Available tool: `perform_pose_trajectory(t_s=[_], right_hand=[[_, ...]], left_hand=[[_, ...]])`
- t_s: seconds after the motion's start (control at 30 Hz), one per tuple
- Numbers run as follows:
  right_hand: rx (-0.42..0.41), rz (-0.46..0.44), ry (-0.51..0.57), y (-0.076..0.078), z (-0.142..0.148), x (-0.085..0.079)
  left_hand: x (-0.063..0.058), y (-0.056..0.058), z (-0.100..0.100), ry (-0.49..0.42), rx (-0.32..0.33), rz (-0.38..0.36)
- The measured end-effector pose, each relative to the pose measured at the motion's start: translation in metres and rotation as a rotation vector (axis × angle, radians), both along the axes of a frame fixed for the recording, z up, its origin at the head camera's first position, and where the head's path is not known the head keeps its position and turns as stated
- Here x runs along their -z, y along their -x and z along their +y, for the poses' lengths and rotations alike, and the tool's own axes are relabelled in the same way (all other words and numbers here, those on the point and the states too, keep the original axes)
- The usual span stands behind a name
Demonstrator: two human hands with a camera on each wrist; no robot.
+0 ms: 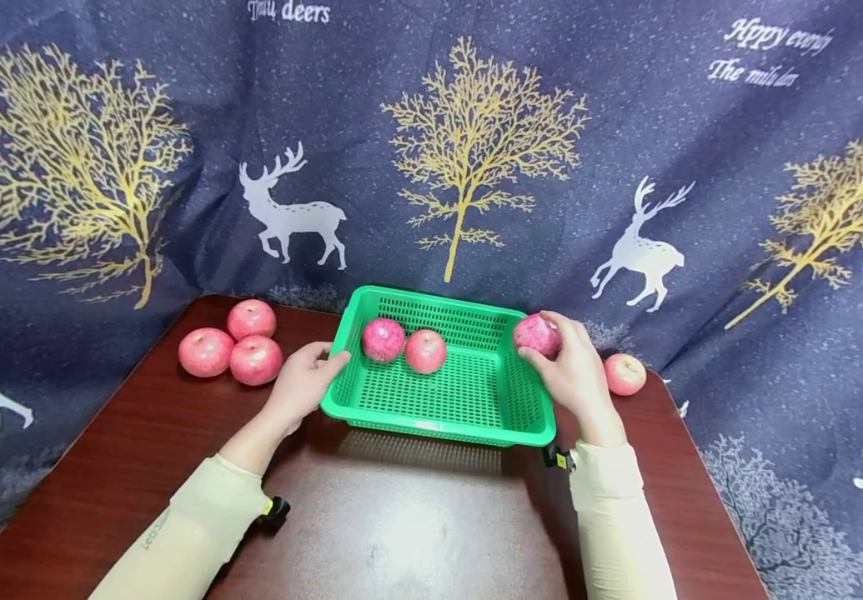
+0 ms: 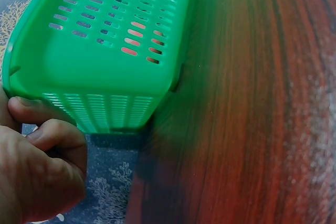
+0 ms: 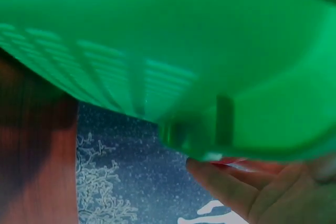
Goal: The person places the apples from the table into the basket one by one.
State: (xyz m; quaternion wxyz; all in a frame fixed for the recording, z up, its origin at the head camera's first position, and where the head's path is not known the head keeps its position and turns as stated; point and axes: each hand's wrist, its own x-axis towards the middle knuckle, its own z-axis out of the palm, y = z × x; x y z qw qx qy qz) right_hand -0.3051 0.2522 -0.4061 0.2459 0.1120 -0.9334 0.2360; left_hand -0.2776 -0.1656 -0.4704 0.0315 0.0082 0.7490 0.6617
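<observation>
Best to steady the green rectangular slotted plastic basket (image 1: 491, 432) over the dark-red wood-grain bench (image 1: 416, 533) with the left hand (image 1: 303, 383), currently pinching its left rim; go easy with the right hand (image 1: 574, 367) too, grasping a deep-magenta round fruit (image 1: 535, 336) at the right rim, and avoid bumping that edge. Probably worth letting go low; aim for the bare right half, clear of the second magenta fruit (image 1: 383, 340) and pinkish-red round apple (image 1: 425, 352) sitting inside.
</observation>
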Motion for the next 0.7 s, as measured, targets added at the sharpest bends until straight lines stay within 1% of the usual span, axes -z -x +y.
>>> perform_pose_trajectory(t_s=[0.23, 0.43, 0.7], right_hand=[[-0.064, -0.025, -0.013, 0.002, -0.010, -0.003], [-0.104, -0.067, -0.043, 0.003, -0.015, -0.005], [-0.158, -0.100, -0.085, 0.009, -0.020, -0.008]], left_hand=[[-0.001, -0.001, 0.001, 0.012, -0.007, -0.002], [-0.003, -0.002, 0.002, 0.026, -0.009, 0.002], [-0.003, -0.001, 0.002, 0.032, -0.015, 0.004]])
